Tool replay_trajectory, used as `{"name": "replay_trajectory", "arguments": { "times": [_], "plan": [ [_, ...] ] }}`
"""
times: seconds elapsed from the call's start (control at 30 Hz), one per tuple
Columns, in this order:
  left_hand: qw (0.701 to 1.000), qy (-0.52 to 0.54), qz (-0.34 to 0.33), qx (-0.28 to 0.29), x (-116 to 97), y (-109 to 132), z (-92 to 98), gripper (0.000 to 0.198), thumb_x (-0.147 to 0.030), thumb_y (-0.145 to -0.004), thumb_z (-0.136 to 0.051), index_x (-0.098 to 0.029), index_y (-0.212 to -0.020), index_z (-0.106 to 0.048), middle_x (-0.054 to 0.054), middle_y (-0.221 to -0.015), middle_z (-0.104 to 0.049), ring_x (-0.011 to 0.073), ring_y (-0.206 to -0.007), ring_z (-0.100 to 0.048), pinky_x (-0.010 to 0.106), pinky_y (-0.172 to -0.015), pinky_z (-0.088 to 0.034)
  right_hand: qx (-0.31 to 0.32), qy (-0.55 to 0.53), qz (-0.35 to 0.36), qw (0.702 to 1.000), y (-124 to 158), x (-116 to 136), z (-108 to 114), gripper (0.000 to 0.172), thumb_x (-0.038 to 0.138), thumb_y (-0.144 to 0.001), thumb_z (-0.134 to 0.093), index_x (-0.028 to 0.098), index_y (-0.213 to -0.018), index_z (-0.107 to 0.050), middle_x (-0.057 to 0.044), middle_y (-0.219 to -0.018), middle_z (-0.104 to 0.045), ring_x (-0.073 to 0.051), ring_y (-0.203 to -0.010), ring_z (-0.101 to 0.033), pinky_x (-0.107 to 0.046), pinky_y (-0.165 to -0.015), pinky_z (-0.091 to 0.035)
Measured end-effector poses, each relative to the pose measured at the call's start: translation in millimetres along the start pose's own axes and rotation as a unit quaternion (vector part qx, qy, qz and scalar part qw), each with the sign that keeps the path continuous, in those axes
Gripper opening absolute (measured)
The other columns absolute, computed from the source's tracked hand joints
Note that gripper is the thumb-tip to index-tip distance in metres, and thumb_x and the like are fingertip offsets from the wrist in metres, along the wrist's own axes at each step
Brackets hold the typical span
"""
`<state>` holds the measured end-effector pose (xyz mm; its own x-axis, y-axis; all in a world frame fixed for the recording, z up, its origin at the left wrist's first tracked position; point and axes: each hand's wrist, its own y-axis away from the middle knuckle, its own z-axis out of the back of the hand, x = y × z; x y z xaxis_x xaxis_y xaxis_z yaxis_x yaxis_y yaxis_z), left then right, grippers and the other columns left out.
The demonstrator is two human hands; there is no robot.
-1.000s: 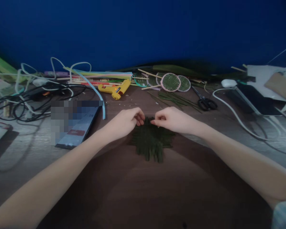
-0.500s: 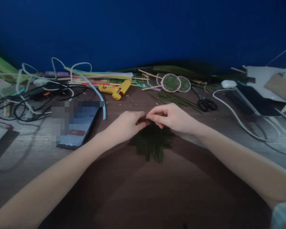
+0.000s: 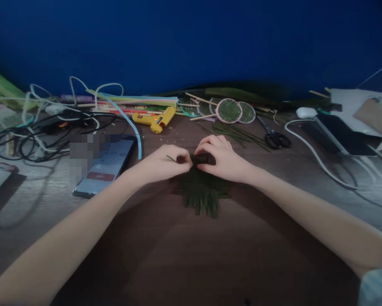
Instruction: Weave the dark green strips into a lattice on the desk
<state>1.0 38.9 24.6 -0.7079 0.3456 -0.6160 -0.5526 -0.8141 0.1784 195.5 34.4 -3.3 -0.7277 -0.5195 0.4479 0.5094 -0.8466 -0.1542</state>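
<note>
Dark green strips [image 3: 203, 197], crossing one another like a woven piece, lie on the brown board in the middle. My left hand [image 3: 168, 163] is closed at their upper left edge, thumb and forefinger pinching a thin green strip whose end sticks out over the hand. Across from it, my right hand [image 3: 223, 159] curls over the top of the strips, thumb and fingers bent round dark green material. The fingertips of both hands are close together, and the upper part of the piece is partly hidden by them.
A phone [image 3: 104, 168] lies beside my left forearm. Behind the hands are a yellow glue gun [image 3: 155, 120], round green discs on sticks [image 3: 229, 111], loose green strips [image 3: 238, 134] and black scissors [image 3: 275, 138]. Cables [image 3: 318, 163] and a dark device [image 3: 346, 134] are at right.
My left hand has closed in a pinch, and a thin strip now shows over it. The right hand has shifted slightly left, its fingers now curled over the top of the green strips.
</note>
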Motion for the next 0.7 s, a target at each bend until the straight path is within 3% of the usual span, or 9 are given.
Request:
{"name": "replay_trajectory", "arguments": {
  "times": [0.13,0.7],
  "plan": [
    [1.0,0.002,-0.002,0.014,-1.1,0.4,0.8,0.019,-0.028,-0.072,-0.048,-0.017,-0.073,-0.064,-0.003,-0.065,-0.059,0.0107,-0.064,-0.051,0.022,-0.057,-0.034,0.011,-0.002,-0.003,1.0,1.0,1.6,-2.5,0.022,0.024,-0.073,-0.057,0.022,-0.094,-0.055,-0.006,-0.117,-0.048,-0.027,-0.109,-0.037,-0.044,-0.089,-0.031],
    [0.999,0.009,-0.014,0.028,3.6,-2.1,0.7,0.018,-0.026,-0.072,-0.049,-0.018,-0.074,-0.065,-0.003,-0.066,-0.058,0.0104,-0.064,-0.05,0.022,-0.057,-0.034,-0.004,-0.028,0.009,1.0,1.7,1.4,-5.5,0.023,0.021,-0.072,-0.055,0.02,-0.094,-0.05,-0.007,-0.116,-0.051,-0.026,-0.108,-0.039,-0.041,-0.087,-0.031]
  ]
}}
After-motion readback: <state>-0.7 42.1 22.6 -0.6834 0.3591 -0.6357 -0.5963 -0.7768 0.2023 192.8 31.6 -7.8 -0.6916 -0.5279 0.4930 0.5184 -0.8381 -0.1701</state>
